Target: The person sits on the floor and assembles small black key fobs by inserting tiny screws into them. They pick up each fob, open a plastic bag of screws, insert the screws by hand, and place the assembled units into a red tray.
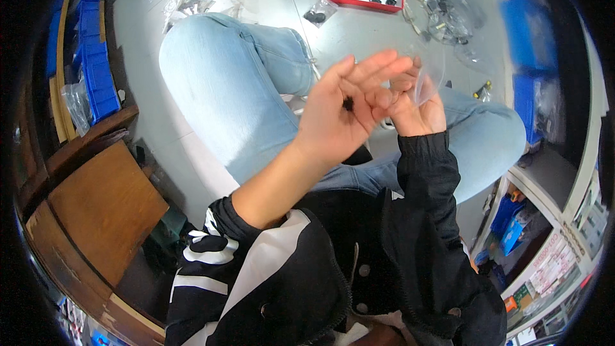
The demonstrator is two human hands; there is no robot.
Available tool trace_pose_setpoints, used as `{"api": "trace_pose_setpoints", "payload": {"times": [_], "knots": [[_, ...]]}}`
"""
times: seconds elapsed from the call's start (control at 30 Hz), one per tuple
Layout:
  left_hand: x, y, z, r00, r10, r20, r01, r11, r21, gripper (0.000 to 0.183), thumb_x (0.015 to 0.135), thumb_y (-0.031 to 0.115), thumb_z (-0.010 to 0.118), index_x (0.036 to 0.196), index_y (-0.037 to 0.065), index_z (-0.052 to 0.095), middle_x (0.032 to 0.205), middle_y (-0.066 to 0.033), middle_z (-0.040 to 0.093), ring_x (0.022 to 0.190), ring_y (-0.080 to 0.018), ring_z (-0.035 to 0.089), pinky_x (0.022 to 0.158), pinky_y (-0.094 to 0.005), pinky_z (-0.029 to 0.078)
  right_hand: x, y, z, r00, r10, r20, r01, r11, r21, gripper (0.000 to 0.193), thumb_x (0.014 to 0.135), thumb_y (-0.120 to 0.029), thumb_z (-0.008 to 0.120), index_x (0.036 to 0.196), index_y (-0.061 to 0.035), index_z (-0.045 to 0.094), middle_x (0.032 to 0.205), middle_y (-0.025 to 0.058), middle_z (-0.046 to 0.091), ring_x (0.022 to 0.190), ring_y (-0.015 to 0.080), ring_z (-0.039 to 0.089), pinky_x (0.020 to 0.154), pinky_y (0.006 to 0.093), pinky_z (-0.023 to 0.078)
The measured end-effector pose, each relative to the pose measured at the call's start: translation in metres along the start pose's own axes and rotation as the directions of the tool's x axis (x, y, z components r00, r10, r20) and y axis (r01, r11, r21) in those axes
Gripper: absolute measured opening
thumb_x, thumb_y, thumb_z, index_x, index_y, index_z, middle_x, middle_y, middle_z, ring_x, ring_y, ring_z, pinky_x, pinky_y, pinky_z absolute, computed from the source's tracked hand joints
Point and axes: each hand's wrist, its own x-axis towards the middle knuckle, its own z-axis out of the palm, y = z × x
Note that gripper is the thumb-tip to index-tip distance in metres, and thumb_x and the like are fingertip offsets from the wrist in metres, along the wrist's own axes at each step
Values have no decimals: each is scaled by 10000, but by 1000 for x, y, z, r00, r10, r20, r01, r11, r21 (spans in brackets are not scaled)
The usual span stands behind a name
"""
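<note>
My left hand (333, 112) is turned palm up over my lap, its fingers stretched toward the right. A small clump of black pieces (348, 103) lies in its palm; they are too small to name. Close beside it, my right hand (419, 115) holds a clear plastic bag (432, 80) between its fingers. The fingertips of both hands meet or overlap, and I cannot tell whether anything sits between them. The bag's contents, if any, do not show.
On the floor ahead stands a red-rimmed box (365, 5) of black rounded parts. Near it lie a small bag of black parts (320, 11) and several clear bags (448, 19). A wooden stool (106, 205) is at left, blue bins (96, 57) beyond it, and shelving (544, 218) at right.
</note>
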Motion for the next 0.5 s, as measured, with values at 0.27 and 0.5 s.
{"api": "trace_pose_setpoints", "payload": {"times": [0.27, 0.5], "knots": [[5, 11, -36, 986, 47, -160, -78, 977, -196, 450, 935, 314, 274, 1226, 6, 424, 1266, -105, 452, 867, -204, 594, 813, -323, 467, 39, 14, -21, 989, 147, -21, -143, 983, 114, 294, 879, -225, 306, 1035, -45, 479, 1077, 125, 511, 1025, 261, 466, 927, 410, 347], [33, 35, -46, 950, 106, -295, -165, 969, -185, 431, 926, 314, 318, 1156, -14, 477, 1179, -154, 515, 994, -238, 563, 838, -350, 470, 82, 23, -24, 983, 135, -127, -138, 990, -13, 429, 811, -207, 423, 1202, -34, 407, 1210, 123, 448, 1112, 268, 402, 980, 421, 285]]}}
